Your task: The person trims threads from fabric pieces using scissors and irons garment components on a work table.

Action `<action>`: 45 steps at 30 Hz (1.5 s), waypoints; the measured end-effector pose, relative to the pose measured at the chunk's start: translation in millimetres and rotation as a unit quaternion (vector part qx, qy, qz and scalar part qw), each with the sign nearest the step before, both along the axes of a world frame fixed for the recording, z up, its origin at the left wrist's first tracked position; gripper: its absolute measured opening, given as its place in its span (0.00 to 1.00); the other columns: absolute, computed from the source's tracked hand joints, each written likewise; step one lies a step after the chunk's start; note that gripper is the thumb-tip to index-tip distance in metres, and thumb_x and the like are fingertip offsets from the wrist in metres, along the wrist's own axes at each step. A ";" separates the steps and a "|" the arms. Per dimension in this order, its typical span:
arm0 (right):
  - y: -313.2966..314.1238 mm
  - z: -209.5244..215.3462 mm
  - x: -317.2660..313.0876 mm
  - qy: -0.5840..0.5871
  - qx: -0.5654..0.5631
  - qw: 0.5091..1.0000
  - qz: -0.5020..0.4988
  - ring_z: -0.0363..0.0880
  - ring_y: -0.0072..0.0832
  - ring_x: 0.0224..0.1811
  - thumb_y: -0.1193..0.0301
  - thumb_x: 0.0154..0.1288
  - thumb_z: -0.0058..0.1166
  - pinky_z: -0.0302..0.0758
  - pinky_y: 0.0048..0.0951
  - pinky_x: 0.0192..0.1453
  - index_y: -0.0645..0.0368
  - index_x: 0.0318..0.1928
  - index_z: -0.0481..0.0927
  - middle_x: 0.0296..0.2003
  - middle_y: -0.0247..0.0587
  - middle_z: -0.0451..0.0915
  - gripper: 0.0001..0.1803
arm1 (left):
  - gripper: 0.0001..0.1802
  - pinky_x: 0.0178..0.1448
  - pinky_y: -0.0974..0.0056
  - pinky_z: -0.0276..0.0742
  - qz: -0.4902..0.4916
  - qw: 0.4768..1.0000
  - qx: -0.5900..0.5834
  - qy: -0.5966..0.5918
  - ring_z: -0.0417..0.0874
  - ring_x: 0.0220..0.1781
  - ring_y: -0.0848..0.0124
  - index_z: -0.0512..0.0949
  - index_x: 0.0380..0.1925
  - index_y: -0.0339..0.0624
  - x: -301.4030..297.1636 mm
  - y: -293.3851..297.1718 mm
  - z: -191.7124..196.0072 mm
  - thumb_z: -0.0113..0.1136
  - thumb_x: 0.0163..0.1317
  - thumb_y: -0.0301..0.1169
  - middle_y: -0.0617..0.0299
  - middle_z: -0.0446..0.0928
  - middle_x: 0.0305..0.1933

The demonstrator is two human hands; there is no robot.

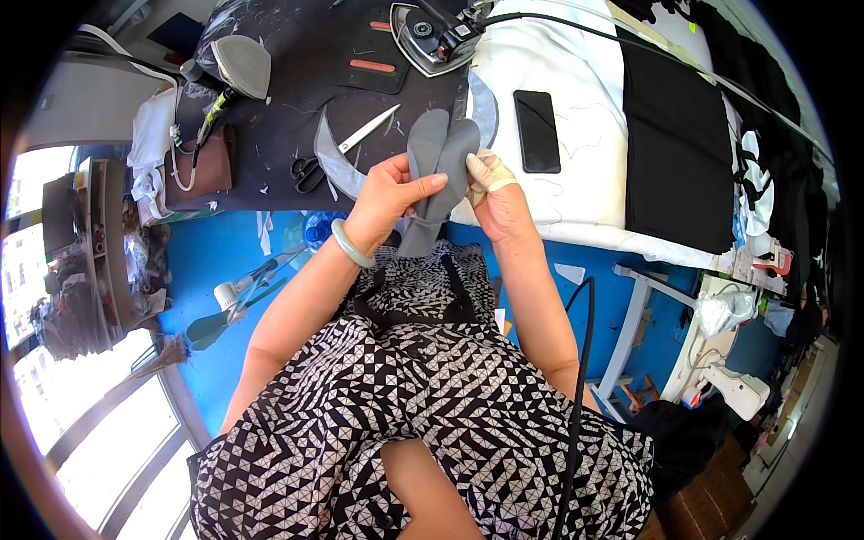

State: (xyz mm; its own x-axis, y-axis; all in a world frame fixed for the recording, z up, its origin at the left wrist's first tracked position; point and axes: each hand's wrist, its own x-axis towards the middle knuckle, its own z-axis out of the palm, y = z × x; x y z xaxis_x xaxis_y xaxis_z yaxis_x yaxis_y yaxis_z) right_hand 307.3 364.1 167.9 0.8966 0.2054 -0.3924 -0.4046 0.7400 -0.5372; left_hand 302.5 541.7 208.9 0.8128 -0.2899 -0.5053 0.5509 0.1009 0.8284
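Both hands hold up a dark grey fabric piece (441,171) above the near edge of the table. My left hand (389,191) pinches its left side between thumb and fingers; a pale bangle (351,244) circles that wrist. My right hand (497,193), with pale wrapping on its fingers, grips the right side. The cloth has rounded upper lobes and a narrower strip hanging below. Behind it on the table lie a light grey curved piece (335,155) and another grey curved piece (483,106), partly covered. Scissors (360,133) with black handles lie left of my left hand.
An iron (434,36) stands at the far middle, its cable crossing to the right. Another iron (241,67) is at far left, near a brown pouch (214,160). A black phone (537,131) lies on white cloth (589,157), beside folded black fabric (677,148).
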 end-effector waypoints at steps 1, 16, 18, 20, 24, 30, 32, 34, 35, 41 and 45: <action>-0.7 2.5 -0.2 -0.001 0.000 1.000 0.000 0.76 0.17 0.32 0.72 0.68 0.57 0.71 0.18 0.36 0.58 0.44 0.81 0.37 0.31 0.83 0.07 | 0.15 0.44 0.72 0.76 0.017 1.000 -0.010 -0.021 0.80 0.39 0.79 0.77 0.50 0.36 -1.4 -1.3 -5.2 0.57 0.69 0.32 0.62 0.81 0.43; 7.3 11.8 -10.8 -0.005 -0.002 1.000 -0.028 0.76 0.17 0.32 0.72 0.69 0.54 0.69 0.17 0.34 0.58 0.47 0.78 0.37 0.33 0.83 0.09 | 0.10 0.43 0.74 0.76 0.100 0.984 -0.062 -0.137 0.77 0.38 0.83 0.77 0.44 0.34 -17.2 -11.1 -5.0 0.51 0.73 0.30 0.66 0.81 0.40; 7.9 7.4 -10.0 -0.028 0.010 1.000 -0.008 0.76 0.14 0.30 0.72 0.69 0.54 0.67 0.15 0.30 0.58 0.47 0.77 0.36 0.32 0.82 0.08 | 0.10 0.40 0.75 0.75 0.090 0.983 -0.046 -0.151 0.76 0.38 0.84 0.77 0.43 0.35 -18.7 -7.1 -6.0 0.50 0.73 0.30 0.67 0.80 0.38; 6.0 1.1 -8.4 -0.042 0.021 0.999 -0.003 0.75 0.13 0.29 0.72 0.69 0.54 0.66 0.14 0.28 0.58 0.47 0.78 0.36 0.31 0.82 0.08 | 0.10 0.40 0.75 0.75 0.076 0.984 -0.045 -0.157 0.75 0.37 0.85 0.77 0.43 0.35 -17.9 -4.1 -1.5 0.50 0.73 0.30 0.68 0.80 0.38; 14.8 11.5 -9.4 -0.029 -0.010 0.999 -0.016 0.74 0.11 0.28 0.71 0.68 0.55 0.64 0.13 0.28 0.57 0.47 0.79 0.34 0.29 0.81 0.08 | 0.12 0.42 0.75 0.75 0.035 0.986 -0.048 -0.153 0.75 0.40 0.84 0.76 0.45 0.34 -15.8 13.1 -4.8 0.50 0.73 0.33 0.68 0.80 0.40; 32.2 53.3 -8.9 -0.324 -0.565 0.759 -0.008 0.82 0.26 0.38 0.64 0.64 0.61 0.76 0.24 0.46 0.60 0.55 0.79 0.50 0.41 0.82 0.22 | 0.17 0.57 0.67 0.75 0.019 0.994 -0.107 -0.014 0.79 0.49 0.77 0.72 0.53 0.36 -6.2 23.7 -10.7 0.50 0.73 0.37 0.63 0.79 0.50; 34.8 87.4 -9.6 -0.357 -0.546 0.756 0.047 0.82 0.29 0.43 0.62 0.64 0.60 0.76 0.26 0.53 0.61 0.55 0.79 0.55 0.43 0.79 0.22 | 0.17 0.61 0.64 0.73 0.050 0.981 -0.188 0.006 0.78 0.53 0.73 0.71 0.56 0.37 -1.7 26.3 -13.7 0.49 0.73 0.35 0.60 0.77 0.54; 34.4 101.0 -11.9 -0.299 -0.442 0.845 -0.036 0.82 0.26 0.43 0.65 0.66 0.59 0.76 0.26 0.51 0.64 0.47 0.82 0.54 0.44 0.80 0.16 | 0.17 0.67 0.60 0.70 0.086 0.939 -0.331 0.023 0.76 0.59 0.68 0.70 0.58 0.38 3.8 31.5 -21.9 0.46 0.72 0.30 0.57 0.74 0.58; 31.7 105.1 -11.6 -0.268 -0.396 0.872 -0.107 0.81 0.24 0.43 0.67 0.66 0.59 0.76 0.25 0.50 0.66 0.43 0.82 0.53 0.45 0.80 0.13 | 0.16 0.68 0.58 0.70 0.059 0.898 -0.436 0.025 0.76 0.60 0.64 0.70 0.56 0.38 7.9 37.8 -26.8 0.48 0.71 0.29 0.56 0.75 0.57; 17.8 36.6 -16.1 -0.134 -0.274 0.950 0.071 0.74 0.26 0.58 0.69 0.62 0.62 0.70 0.28 0.60 0.56 0.64 0.74 0.57 0.36 0.78 0.28 | 0.16 0.69 0.50 0.68 0.010 0.871 -0.490 0.033 0.76 0.60 0.59 0.71 0.55 0.40 21.2 49.2 -31.4 0.52 0.69 0.30 0.56 0.75 0.55; 28.7 19.3 -33.2 -0.073 -0.301 0.930 0.196 0.79 0.28 0.51 0.72 0.60 0.62 0.72 0.27 0.56 0.57 0.58 0.79 0.50 0.37 0.82 0.24 | 0.21 0.68 0.44 0.67 0.108 0.895 -0.427 0.076 0.79 0.55 0.58 0.70 0.57 0.42 28.8 69.6 -49.4 0.52 0.68 0.38 0.54 0.78 0.51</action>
